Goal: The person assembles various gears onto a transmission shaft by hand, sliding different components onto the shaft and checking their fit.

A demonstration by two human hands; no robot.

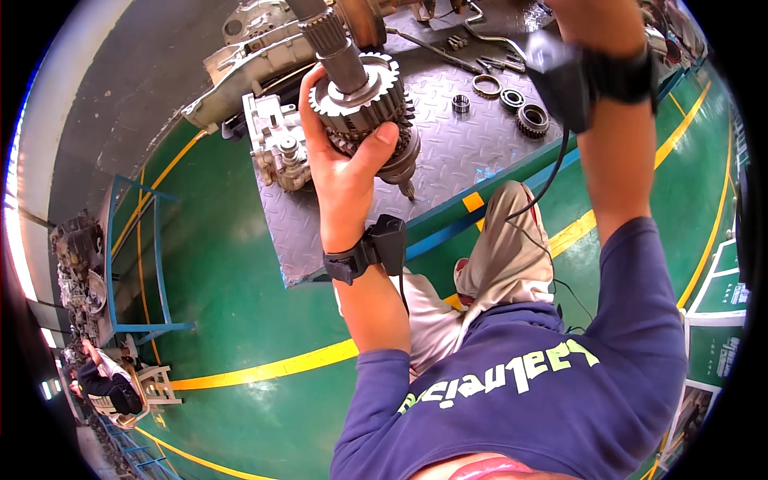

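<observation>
My left hand (346,178) is wrapped round a transmission shaft with gears (370,110), fingers behind it and thumb across the front. The shaft stands tilted over the table, its splined end at the top and a narrow tip pointing down. A pale toothed ring sits above the thumb. My right arm reaches up past the picture's upper edge. Only the back part of my right hand (598,22) shows; its fingers are out of the picture, so what they touch is hidden.
The grey tread-plate table (448,160) bears a metal housing (276,144), bearing rings (512,99), a dark gear ring (532,120), a small roller cage (461,103), and several bolts and rods. Cables hang from my wrist devices. A person (112,388) sits far left, near a blue frame (156,264).
</observation>
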